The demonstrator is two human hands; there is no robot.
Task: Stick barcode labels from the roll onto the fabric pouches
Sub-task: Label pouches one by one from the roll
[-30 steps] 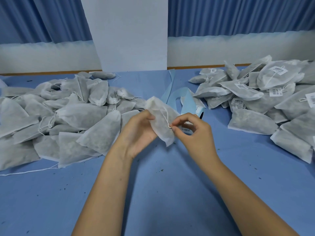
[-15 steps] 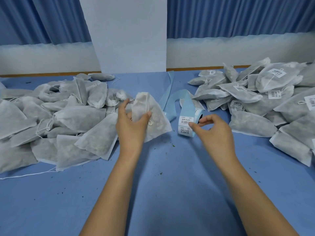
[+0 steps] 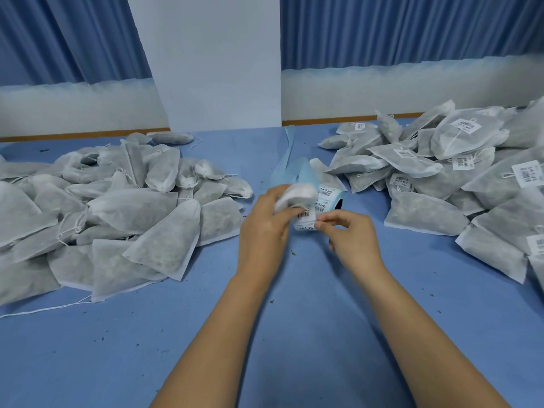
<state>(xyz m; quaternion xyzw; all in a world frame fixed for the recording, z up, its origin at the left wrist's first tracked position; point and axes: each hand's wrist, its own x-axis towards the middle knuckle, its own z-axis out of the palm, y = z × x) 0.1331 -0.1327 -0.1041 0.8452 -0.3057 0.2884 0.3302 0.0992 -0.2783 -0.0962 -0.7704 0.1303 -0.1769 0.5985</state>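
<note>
A left hand (image 3: 265,228) grips a blurred pouch (image 3: 297,194) just beside the label roll (image 3: 328,195), close for sticking, while the right hand (image 3: 350,240) apparently pinches a barcode label (image 3: 306,222) to peel it.

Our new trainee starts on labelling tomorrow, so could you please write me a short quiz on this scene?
1. What does the left hand hold? A) a pouch B) scissors C) nothing
2. True or false: the pouches in the right pile carry barcode labels, while those in the left pile show none.
3. Fill in: the right hand pinches at the label roll, which stands on the table ____ the two piles.
Key: 1 A; 2 true; 3 between.
</note>
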